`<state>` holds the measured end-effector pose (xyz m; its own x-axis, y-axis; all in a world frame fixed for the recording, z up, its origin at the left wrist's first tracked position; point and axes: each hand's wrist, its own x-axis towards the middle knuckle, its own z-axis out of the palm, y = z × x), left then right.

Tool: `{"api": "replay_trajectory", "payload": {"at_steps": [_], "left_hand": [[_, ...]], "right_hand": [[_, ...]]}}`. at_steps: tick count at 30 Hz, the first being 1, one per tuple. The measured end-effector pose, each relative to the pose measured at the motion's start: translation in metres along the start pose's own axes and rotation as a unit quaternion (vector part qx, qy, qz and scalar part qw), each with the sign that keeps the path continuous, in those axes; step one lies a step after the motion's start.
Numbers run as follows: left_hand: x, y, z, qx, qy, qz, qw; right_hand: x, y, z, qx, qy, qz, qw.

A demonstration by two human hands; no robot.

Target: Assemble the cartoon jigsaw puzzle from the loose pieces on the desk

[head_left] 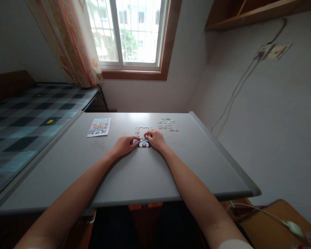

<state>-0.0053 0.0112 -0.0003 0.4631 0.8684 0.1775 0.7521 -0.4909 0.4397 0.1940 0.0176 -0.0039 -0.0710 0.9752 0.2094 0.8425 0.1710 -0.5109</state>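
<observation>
A partly assembled jigsaw puzzle point(144, 144) lies on the grey table point(134, 176). Its lower rows show a dark blue and white cartoon face, and a thin border of joined pieces runs up the left side and along the top. At its left edge rests my left hand point(125, 145), fingers stretched out and touching the pieces. My right hand point(157, 139) reaches over the right side, thumb and fingertips pinched together at the puzzle's inner part. A small puzzle piece seems to be between them, mostly hidden by the fingers.
Loose puzzle pieces point(165, 124) lie scattered beyond my right hand. A printed picture sheet point(100, 127) is at the table's far left. A bed with a checked cover point(41, 107) adjoins the left side; a wooden stool point(277, 221) with a white cable stands lower right.
</observation>
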Motion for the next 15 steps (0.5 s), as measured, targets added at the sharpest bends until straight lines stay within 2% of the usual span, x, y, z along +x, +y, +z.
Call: {"api": "replay_trajectory", "payload": {"at_steps": [15], "left_hand": [[-0.0003,0.0006,-0.0011,-0.006,0.002,-0.003,1.0]], "right_hand": [[-0.0005,-0.0025,-0.0014,-0.005,-0.003,0.001,1.0]]}}
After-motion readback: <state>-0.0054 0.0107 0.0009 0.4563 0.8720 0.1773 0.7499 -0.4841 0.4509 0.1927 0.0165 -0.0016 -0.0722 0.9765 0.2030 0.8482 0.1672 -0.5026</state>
